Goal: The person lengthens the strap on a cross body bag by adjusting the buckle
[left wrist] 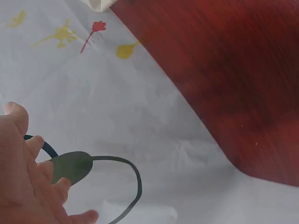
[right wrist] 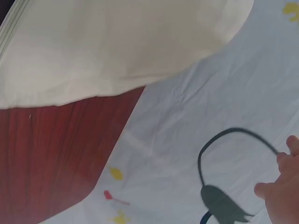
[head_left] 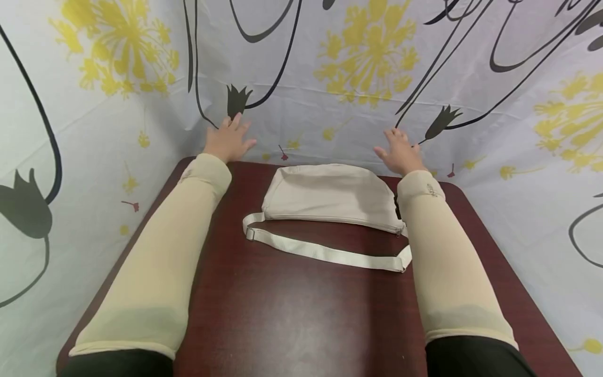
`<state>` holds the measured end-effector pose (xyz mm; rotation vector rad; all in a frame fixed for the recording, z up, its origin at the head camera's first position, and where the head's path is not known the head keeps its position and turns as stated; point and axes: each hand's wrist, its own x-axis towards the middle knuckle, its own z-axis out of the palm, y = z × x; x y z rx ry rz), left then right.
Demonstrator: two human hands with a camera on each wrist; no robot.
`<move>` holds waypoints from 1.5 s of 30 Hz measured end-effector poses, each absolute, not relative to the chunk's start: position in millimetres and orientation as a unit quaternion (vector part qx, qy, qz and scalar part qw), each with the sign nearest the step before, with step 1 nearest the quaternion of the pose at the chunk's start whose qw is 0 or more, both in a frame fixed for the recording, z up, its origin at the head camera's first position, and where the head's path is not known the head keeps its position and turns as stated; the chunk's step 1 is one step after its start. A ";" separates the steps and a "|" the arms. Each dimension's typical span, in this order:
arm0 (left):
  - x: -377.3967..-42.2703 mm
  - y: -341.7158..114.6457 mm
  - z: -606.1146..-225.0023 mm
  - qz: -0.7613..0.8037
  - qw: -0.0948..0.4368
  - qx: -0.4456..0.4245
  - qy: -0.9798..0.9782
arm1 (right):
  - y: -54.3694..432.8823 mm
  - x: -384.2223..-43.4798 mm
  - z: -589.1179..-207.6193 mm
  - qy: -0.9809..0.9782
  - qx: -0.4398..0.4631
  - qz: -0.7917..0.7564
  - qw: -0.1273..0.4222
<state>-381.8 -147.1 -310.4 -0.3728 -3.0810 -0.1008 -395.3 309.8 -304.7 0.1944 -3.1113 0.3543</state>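
A cream fabric shoulder bag (head_left: pixel 330 191) lies at the far edge of the dark red table, its zipper side facing the person. Its pale strap (head_left: pixel 325 252) loops out in front of it across the wood. Beyond the bag's left end, the left hand (head_left: pixel 229 139) is stretched forward with fingers spread, holding nothing. The right hand (head_left: pixel 400 152) reaches out past the bag's right end, fingers extended and empty. In the right wrist view the bag (right wrist: pixel 117 46) fills the upper left, apart from that hand. The right sleeve hides the strap's right end.
The table (head_left: pixel 292 314) has rounded far corners. A white cloth (head_left: pixel 301 68) printed with yellow flowers and dark stems hangs behind it and along both sides. Cream sleeves (head_left: pixel 155 262) cover both forearms.
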 end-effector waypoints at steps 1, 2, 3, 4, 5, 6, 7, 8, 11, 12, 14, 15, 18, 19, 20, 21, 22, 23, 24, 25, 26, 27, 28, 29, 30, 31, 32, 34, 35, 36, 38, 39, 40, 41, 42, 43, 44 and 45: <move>-380.9 -149.8 -313.4 -0.034 0.020 -0.124 -0.991 | 306.2 -394.5 -306.0 -0.990 0.067 0.122 0.005; -380.1 -152.8 -317.2 -0.036 0.020 -0.127 -0.991 | 302.7 -393.8 -307.7 -0.989 0.074 0.129 0.007; -379.0 -155.8 -320.9 -0.044 0.021 -0.129 -0.990 | 298.9 -393.0 -309.3 -0.988 0.080 0.134 0.009; -377.8 -158.7 -324.9 -0.050 0.023 -0.130 -0.990 | 295.2 -392.2 -311.2 -0.987 0.085 0.138 0.009; -376.4 -161.8 -329.3 -0.055 0.025 -0.132 -0.989 | 291.6 -391.2 -313.2 -0.986 0.089 0.141 0.007; -374.8 -164.6 -333.9 -0.064 0.029 -0.133 -0.989 | 287.9 -390.0 -315.3 -0.985 0.094 0.144 0.007; -373.0 -166.9 -338.5 -0.074 0.032 -0.133 -0.988 | 284.1 -388.7 -317.5 -0.984 0.099 0.149 0.007; -370.8 -168.7 -342.9 -0.085 0.037 -0.134 -0.987 | 280.6 -387.6 -320.3 -0.983 0.104 0.153 0.007; -362.3 -171.3 -354.2 -0.108 0.048 -0.141 -0.983 | 269.2 -384.4 -330.3 -0.976 0.130 0.176 0.008; -358.7 -171.2 -357.1 -0.116 0.049 -0.141 -0.982 | 264.6 -383.0 -334.0 -0.973 0.140 0.185 0.008; -351.0 -170.0 -361.4 -0.125 0.046 -0.143 -0.981 | 254.6 -379.0 -342.1 -0.966 0.161 0.203 0.005; -347.0 -169.2 -363.0 -0.127 0.042 -0.145 -0.980 | 248.6 -376.1 -345.8 -0.962 0.173 0.210 0.004; -334.8 -166.2 -365.8 -0.130 0.026 -0.155 -0.979 | 228.4 -364.0 -356.5 -0.956 0.193 0.219 -0.004; -331.0 -165.3 -366.5 -0.130 0.018 -0.162 -0.978 | 220.8 -359.2 -359.3 -0.955 0.200 0.218 -0.007; -327.8 -164.4 -367.7 -0.126 0.011 -0.174 -0.977 | 212.9 -354.0 -362.2 -0.954 0.206 0.216 -0.010; -324.6 -163.4 -369.0 -0.122 0.004 -0.188 -0.975 | 205.1 -348.6 -365.0 -0.954 0.212 0.213 -0.014; -321.4 -162.2 -370.1 -0.119 -0.002 -0.203 -0.972 | 197.6 -343.2 -368.2 -0.953 0.218 0.210 -0.018; -318.0 -160.8 -371.4 -0.117 -0.008 -0.220 -0.968 | 189.8 -337.3 -371.0 -0.951 0.227 0.208 -0.025; -315.2 -159.3 -373.5 -0.118 -0.012 -0.238 -0.964 | 182.3 -331.3 -373.8 -0.949 0.236 0.206 -0.031; -312.3 -157.0 -375.1 -0.120 -0.015 -0.257 -0.959 | 175.6 -325.2 -376.3 -0.946 0.248 0.207 -0.037; -309.6 -154.5 -377.1 -0.124 -0.018 -0.278 -0.953 | 169.4 -319.1 -379.4 -0.942 0.258 0.209 -0.044; -306.6 -151.9 -378.9 -0.131 -0.022 -0.297 -0.946 | 163.6 -313.5 -382.4 -0.938 0.269 0.212 -0.051; -303.6 -149.4 -380.8 -0.140 -0.026 -0.318 -0.937 | 158.3 -308.2 -385.8 -0.933 0.281 0.216 -0.057; -301.1 -147.1 -383.3 -0.151 -0.033 -0.337 -0.929 | 153.1 -302.8 -388.8 -0.929 0.290 0.220 -0.065; -299.0 -145.3 -386.0 -0.163 -0.041 -0.355 -0.920 | 148.7 -297.8 -392.0 -0.925 0.298 0.225 -0.073; -296.8 -144.1 -388.6 -0.172 -0.051 -0.368 -0.912 | 144.7 -293.0 -395.2 -0.921 0.304 0.230 -0.083; -295.2 -143.7 -391.7 -0.180 -0.061 -0.379 -0.905 | 141.5 -288.4 -399.2 -0.918 0.309 0.231 -0.093; -292.7 -144.3 -397.4 -0.192 -0.085 -0.392 -0.895 | 137.0 -279.1 -406.9 -0.913 0.320 0.228 -0.112; -292.2 -145.2 -400.5 -0.198 -0.100 -0.392 -0.893 | 135.8 -274.5 -410.4 -0.910 0.327 0.223 -0.121; -291.7 -146.3 -403.2 -0.200 -0.114 -0.390 -0.892 | 135.5 -269.8 -414.0 -0.908 0.332 0.217 -0.131; -291.2 -148.3 -407.9 -0.200 -0.142 -0.382 -0.891 | 135.9 -261.5 -420.8 -0.905 0.341 0.205 -0.153; -290.9 -149.0 -409.7 -0.199 -0.155 -0.379 -0.890 | 136.8 -257.7 -423.4 -0.902 0.343 0.202 -0.165; -291.0 -149.3 -411.6 -0.197 -0.168 -0.376 -0.890 | 138.1 -254.5 -425.9 -0.901 0.345 0.198 -0.176; -291.1 -149.4 -413.2 -0.194 -0.179 -0.373 -0.889 | 139.5 -251.7 -427.9 -0.899 0.344 0.198 -0.186; -291.1 -149.1 -414.2 -0.191 -0.187 -0.372 -0.889 | 141.0 -249.3 -429.5 -0.898 0.340 0.199 -0.196; -291.4 -148.7 -415.2 -0.189 -0.192 -0.373 -0.888 | 142.5 -247.6 -430.9 -0.897 0.338 0.199 -0.203; -291.7 -148.2 -416.1 -0.189 -0.198 -0.372 -0.887 | 144.1 -246.1 -432.1 -0.897 0.336 0.199 -0.207; -292.1 -147.9 -416.8 -0.189 -0.202 -0.374 -0.885 | 145.6 -245.1 -433.1 -0.897 0.335 0.198 -0.211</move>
